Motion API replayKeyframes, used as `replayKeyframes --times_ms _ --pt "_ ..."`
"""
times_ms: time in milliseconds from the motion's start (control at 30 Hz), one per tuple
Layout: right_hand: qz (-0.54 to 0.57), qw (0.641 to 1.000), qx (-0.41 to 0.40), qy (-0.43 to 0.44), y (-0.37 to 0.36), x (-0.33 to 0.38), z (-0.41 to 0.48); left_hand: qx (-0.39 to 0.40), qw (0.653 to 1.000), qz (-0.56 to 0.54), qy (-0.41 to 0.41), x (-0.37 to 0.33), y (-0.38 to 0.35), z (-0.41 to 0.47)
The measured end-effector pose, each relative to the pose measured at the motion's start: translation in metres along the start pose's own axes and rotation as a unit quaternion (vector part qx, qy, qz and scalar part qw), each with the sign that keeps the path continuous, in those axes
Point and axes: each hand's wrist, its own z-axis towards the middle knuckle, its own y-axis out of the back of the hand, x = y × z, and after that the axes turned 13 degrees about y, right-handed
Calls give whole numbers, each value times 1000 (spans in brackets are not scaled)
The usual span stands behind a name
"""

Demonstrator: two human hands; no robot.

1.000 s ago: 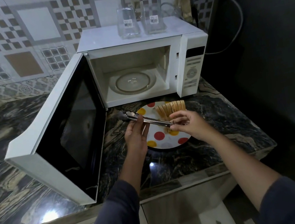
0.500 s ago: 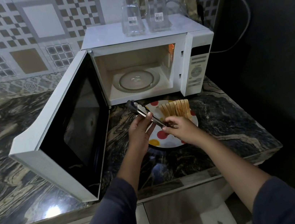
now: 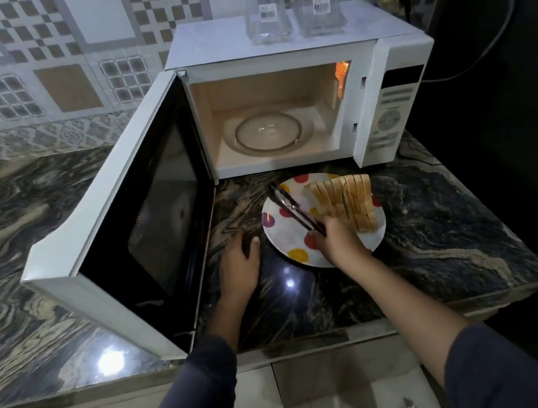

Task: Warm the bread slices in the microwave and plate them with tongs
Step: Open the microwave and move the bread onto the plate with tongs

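Left hand [image 3: 240, 265] now off tongs [image 3: 294, 209], barcode stickers (unreadable)

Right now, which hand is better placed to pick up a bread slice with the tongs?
The right hand. It holds the tongs over the plate, beside the bread slices. The left hand rests empty on the counter, left of the plate.

1. The left hand [image 3: 240, 265] lies palm down, fingers [image 3: 252, 246] loosely spread, holding nothing, forearm reaching forward.
2. The right hand [image 3: 336, 241] is curled closed, its forearm angling inward from a dark sleeve [image 3: 502, 375].
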Motion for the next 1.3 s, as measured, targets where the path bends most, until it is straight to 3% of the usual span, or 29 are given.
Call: replayKeyframes --times_ms 100,267,700,900,1000,1100,1300 --pt "-47 998 -22 -22 -15 -2 8 -12 973 222 -68 18 -8 -8" --pt "-104 994 -29 -4 -27 -3 13 -21 958 274 -82 21 -8 -9" --pt "-325 945 15 45 -20 1 32 -19 962 257 -87 18 -7 -13" --pt "-358 931 -2 63 -24 -9 26 -9 967 242 -76 19 -7 -11" --pt "-301 940 -76 139 -13 -9 15 -7 971 226 -71 18 -6 -11" --pt "-255 926 -191 204 11 -21 12 -33 984 172 -41 12 -6 -9" --pt "-164 939 -271 137 57 -61 34 -22 997 63 33 -27 -23 -2"
